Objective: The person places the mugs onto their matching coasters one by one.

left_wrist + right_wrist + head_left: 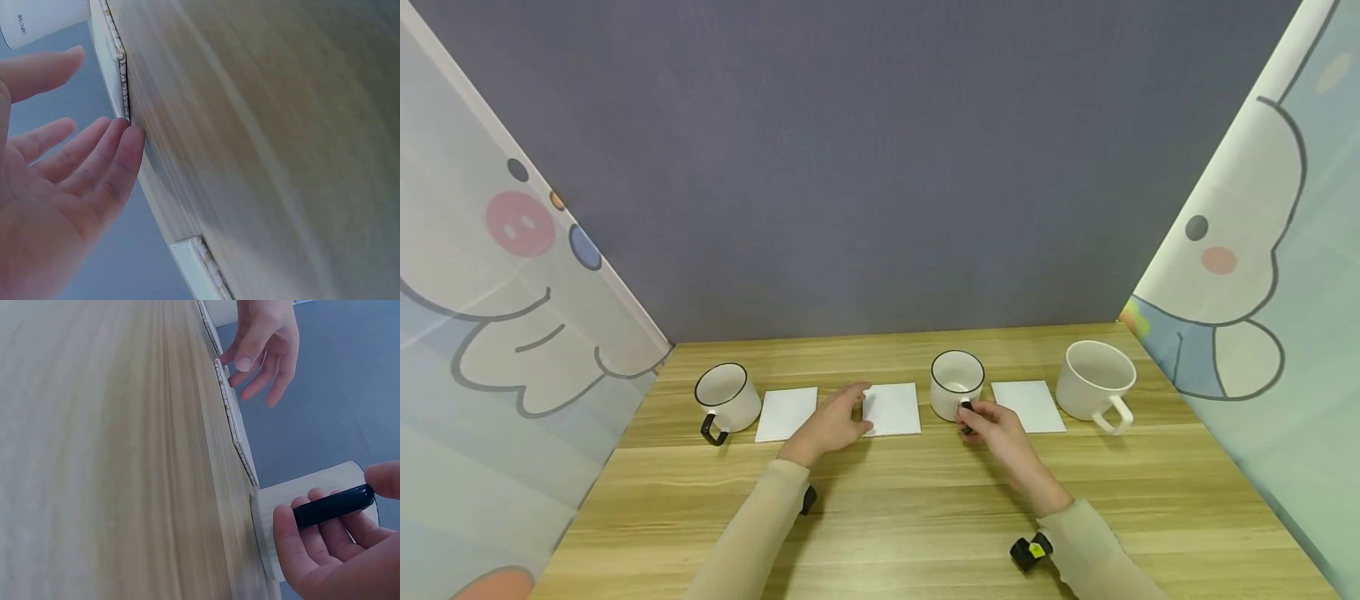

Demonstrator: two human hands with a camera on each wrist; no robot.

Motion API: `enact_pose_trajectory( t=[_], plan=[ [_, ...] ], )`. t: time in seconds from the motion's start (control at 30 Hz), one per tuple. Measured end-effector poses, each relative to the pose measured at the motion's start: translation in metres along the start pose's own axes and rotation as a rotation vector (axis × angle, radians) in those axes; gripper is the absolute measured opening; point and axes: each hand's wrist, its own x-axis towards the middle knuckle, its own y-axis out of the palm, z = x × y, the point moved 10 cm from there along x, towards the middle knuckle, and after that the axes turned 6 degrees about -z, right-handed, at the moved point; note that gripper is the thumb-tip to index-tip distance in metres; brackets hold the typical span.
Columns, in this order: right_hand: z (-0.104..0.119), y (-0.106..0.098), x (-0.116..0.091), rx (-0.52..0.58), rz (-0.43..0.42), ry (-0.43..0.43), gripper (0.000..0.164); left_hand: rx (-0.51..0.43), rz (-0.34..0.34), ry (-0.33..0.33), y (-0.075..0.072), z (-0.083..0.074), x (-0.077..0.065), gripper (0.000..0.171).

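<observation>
My right hand (1002,433) hid part of the mug's (947,400) black handle (966,405). In the left wrist view, the left edge cut off my left hand (75,194), the bottom edge cropped a white pad (191,265), lettering (23,24) was too small to read, and the tabletop (294,137) blurred.

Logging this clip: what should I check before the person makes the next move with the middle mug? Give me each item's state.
1. Right hand gripping the black handle: ok.
2. Middle mug upright: ok.
3. Middle mug over a white square, if that is the aim: not ok; it is between the middle square and the right square.
4. Middle square free of mugs: ok.
5. Left hand touching the middle square: cannot tell; it is at the left edge.
6. Left mug and right mug away from the middle mug: ok.
</observation>
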Motion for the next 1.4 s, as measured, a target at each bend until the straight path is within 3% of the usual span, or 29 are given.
enact_pose_trajectory(
  t=[0.47, 1.03, 1.4],
  plan=[
    [0.002, 0.0, -0.001, -0.008, -0.013, -0.004, 0.027, 0.057, 0.04, -0.028, 0.006, 0.002, 0.007, 0.07],
    [0.002, 0.001, -0.001, 0.013, -0.005, 0.004, 0.028, 0.103, 0.065, -0.001, 0.008, 0.005, 0.012, 0.051],
    [-0.002, 0.004, -0.001, 0.11, 0.042, 0.088, 0.034, 0.081, 0.059, -0.028, 0.006, 0.011, 0.014, 0.037]
  ],
)
